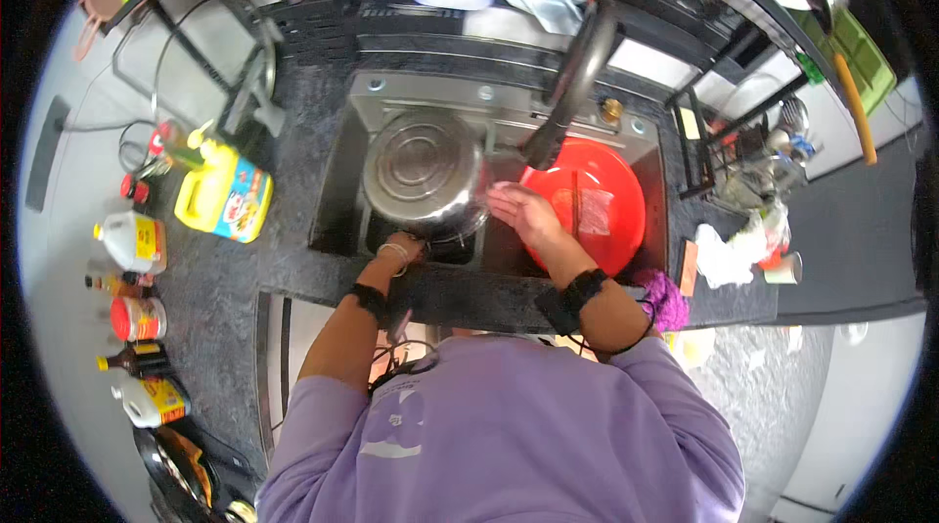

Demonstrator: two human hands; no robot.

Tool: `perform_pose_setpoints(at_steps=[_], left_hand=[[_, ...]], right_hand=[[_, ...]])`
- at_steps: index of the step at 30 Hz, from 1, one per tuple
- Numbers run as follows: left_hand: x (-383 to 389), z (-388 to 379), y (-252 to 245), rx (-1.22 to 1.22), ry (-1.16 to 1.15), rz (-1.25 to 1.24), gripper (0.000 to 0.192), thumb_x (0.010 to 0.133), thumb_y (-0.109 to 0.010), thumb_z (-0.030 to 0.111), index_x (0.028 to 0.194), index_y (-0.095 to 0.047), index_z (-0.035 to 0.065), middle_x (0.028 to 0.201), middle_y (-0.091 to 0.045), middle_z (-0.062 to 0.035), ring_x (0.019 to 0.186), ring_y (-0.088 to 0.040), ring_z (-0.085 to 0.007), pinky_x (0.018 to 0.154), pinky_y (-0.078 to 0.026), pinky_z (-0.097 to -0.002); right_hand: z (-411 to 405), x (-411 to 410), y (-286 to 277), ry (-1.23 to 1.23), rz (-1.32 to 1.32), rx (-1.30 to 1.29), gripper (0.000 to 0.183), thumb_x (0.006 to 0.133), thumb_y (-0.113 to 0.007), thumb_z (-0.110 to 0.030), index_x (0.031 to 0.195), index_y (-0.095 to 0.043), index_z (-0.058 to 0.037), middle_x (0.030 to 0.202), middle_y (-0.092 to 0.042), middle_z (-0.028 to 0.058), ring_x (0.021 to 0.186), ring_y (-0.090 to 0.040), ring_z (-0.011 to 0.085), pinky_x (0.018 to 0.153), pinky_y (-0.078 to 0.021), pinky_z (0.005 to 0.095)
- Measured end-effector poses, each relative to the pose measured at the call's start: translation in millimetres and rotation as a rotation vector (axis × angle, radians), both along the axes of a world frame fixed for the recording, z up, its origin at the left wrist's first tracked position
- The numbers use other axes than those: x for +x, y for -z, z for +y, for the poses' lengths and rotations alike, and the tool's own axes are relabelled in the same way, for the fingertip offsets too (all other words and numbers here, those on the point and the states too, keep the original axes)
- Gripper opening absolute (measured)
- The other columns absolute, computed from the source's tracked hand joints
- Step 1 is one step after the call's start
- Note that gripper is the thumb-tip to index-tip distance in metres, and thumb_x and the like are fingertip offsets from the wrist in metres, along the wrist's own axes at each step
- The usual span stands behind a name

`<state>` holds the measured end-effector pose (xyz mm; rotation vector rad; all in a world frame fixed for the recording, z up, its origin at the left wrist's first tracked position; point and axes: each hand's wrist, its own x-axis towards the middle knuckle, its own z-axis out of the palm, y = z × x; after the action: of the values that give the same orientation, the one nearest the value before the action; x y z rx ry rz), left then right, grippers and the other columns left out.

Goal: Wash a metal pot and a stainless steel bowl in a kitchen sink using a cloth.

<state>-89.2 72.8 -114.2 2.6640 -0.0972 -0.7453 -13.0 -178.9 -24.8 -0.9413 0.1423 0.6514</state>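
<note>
A stainless steel pot (425, 163) is tipped over above the left basin of the sink, its round, ringed base facing up towards me. My left hand (405, 250) is closed at the pot's near edge, apparently on a handle that the hand itself hides. My right hand (522, 211) reaches to the pot's right side with its fingers stretched out, at or very close to the wet metal. In the right basin sits a red plastic basin (623, 207), with chopsticks (576, 204) and a clear patterned item (596, 212) in it.
A dark faucet (576, 83) arches over the sink (433, 86). On the left counter stand a yellow pump jug (224, 189) and several bottles. To the right are a purple cloth (664, 301), a crumpled white bag (726, 255) and a black rack (693, 145).
</note>
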Motion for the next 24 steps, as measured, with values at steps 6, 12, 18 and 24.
perform_pose_setpoints(at_steps=[6,12,18,24], left_hand=[[-1.5,12.0,23.6,-0.093,-0.196,0.106,0.036,0.081,-0.046,0.033,0.082,-0.063,0.0012,0.086,-0.061,-0.0185,0.081,-0.059,-0.0298,0.074,-0.046,-0.0378],[-21.1,16.2,61.9,0.081,-0.186,-0.240,0.037,0.079,-0.046,0.033,0.085,-0.063,0.0014,0.090,-0.059,-0.0215,0.085,-0.057,-0.0345,0.076,-0.046,-0.0407],[-15.5,-19.8,-16.5,0.193,-0.308,-0.070,0.035,0.078,-0.047,0.032,0.085,-0.063,0.0012,0.090,-0.059,-0.0206,0.084,-0.057,-0.0347,0.076,-0.046,-0.0407],[-15.8,-27.3,-32.6,0.230,-0.365,-0.062,0.034,0.078,-0.048,0.031,0.085,-0.062,0.0006,0.091,-0.059,-0.0214,0.085,-0.057,-0.0339,0.076,-0.046,-0.0403]], right_hand=[[-133.0,42.0,122.2,0.155,0.264,-0.373,0.028,0.078,-0.050,-0.013,0.104,-0.051,-0.0025,0.093,-0.057,0.0103,0.089,-0.054,0.0240,0.080,-0.0447,0.0354],[-188.3,69.1,186.6,0.183,-0.497,-0.390,0.024,0.073,-0.054,-0.007,0.097,-0.056,-0.0048,0.080,-0.058,0.0086,0.074,-0.056,0.0228,0.065,-0.0459,0.0335],[-156.0,49.4,166.8,0.032,-0.565,-1.259,0.029,0.072,-0.054,-0.015,0.099,-0.056,-0.0049,0.088,-0.059,0.0111,0.083,-0.056,0.0251,0.070,-0.0457,0.0343],[-140.2,67.5,137.9,-0.590,-0.432,-1.673,0.036,0.078,-0.050,-0.027,0.108,-0.052,-0.0069,0.100,-0.057,0.0133,0.093,-0.055,0.0282,0.077,-0.0457,0.0367]])
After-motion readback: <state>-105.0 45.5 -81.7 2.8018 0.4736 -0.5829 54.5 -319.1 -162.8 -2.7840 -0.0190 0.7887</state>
